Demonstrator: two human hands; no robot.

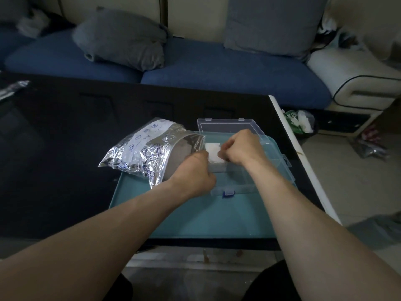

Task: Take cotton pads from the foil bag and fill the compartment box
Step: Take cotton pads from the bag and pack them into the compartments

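While both hands, left (196, 170) and right (239, 146), curl over cotton pads (213, 152) in the compartment box (271, 168), grip apparently pinching; foil bag (152, 151) alongside.

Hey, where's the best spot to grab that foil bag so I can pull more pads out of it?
Probably grip the foil bag by its open rim, coming from the box side. It lies on its side with the mouth gaping toward the clear box, so pinching the upper lip there holds it open for reaching in.

One foil bag (149, 151), one compartment box (249, 170), one tray (195, 218)
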